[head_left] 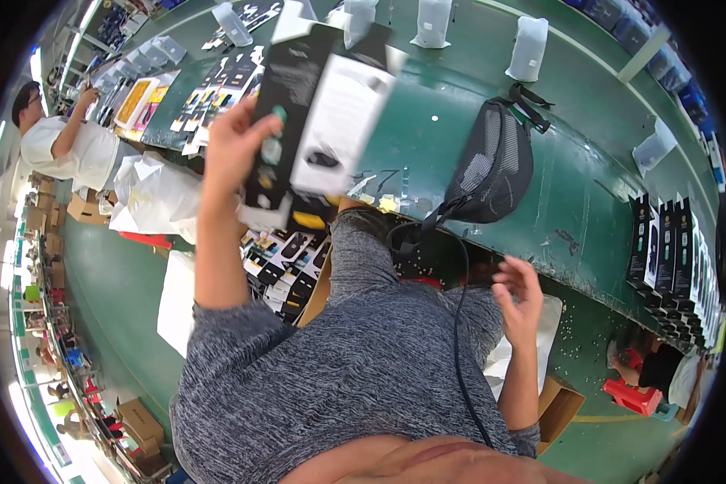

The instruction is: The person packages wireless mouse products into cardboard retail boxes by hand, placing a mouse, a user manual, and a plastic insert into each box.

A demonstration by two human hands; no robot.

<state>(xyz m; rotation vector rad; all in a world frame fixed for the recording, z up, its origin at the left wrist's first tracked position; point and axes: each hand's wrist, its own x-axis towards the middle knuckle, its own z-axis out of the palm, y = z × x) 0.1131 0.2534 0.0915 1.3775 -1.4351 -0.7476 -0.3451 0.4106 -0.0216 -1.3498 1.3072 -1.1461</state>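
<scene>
My left hand (pixel 235 149) grips a black and white cardboard box (pixel 343 121) by its black side, thumb across the printed face. The box is raised at the upper middle, tilted, with flaps sticking out at its top and bottom ends and some motion blur. My right hand (pixel 522 297) hangs near the table's front edge, fingers loosely bent and apart, with nothing in it. Beyond that hand, a black mesh waist bag (pixel 492 165) lies on the green table (pixel 577 206), its strap hanging over the edge.
Finished-looking black and white boxes (pixel 665 250) stand in a row at the right. Bagged translucent packages (pixel 528 48) sit along the back. Below my left arm is a carton of flat printed boxes (pixel 286 266). A co-worker (pixel 68 149) stands at the far left. A black cable (pixel 460 339) runs down my front.
</scene>
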